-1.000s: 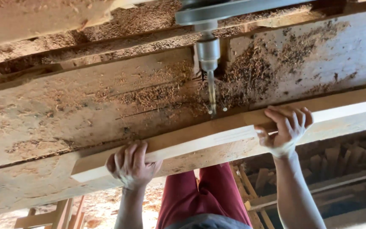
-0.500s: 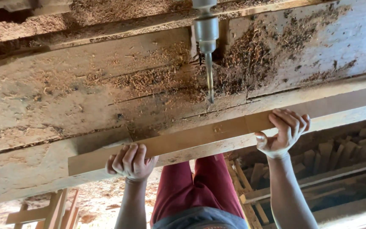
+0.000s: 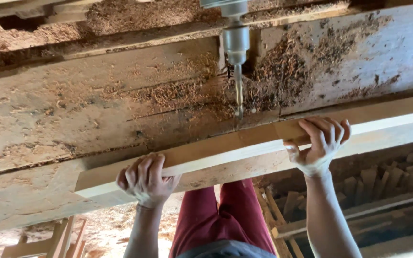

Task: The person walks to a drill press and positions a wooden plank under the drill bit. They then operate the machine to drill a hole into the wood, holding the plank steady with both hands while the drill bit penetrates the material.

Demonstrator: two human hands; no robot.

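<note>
Here, two bare hands hold one long wooden plank (image 3: pixel 244 148) that lies flat on a wide, rough counter (image 3: pixel 72 124). The plank is pale and smooth, and it runs slanted across the view — low on the left, higher on the right, where it goes out of the picture.

The left hand (image 3: pixel 145 179) is wrapped around the near edge of the plank, close to its cut left end. Its fingers (image 3: pixel 144 167) curl up over the top of the wood and are clamped on it. The right hand (image 3: pixel 322 143) grips the same near edge further along, well apart from the left one. Its fingers (image 3: pixel 328 129) are also folded over the top, and its thumb presses the side of the plank.

A metal drill bit (image 3: pixel 238 95) hangs from a grey chuck (image 3: pixel 235 40) above the counter. The bit points down, and its tip sits just at the far edge of the plank, between the two hands — closer to the right one. I cannot tell if the tip touches the wood.

Brown sawdust (image 3: pixel 283 67) is piled on the counter around the drill and spread out to the left of it. Below the plank you can see the person's dark red trousers (image 3: pixel 221 215). To the right of them, stacked wooden pieces (image 3: pixel 388 181) lie lower down, under the counter
</note>
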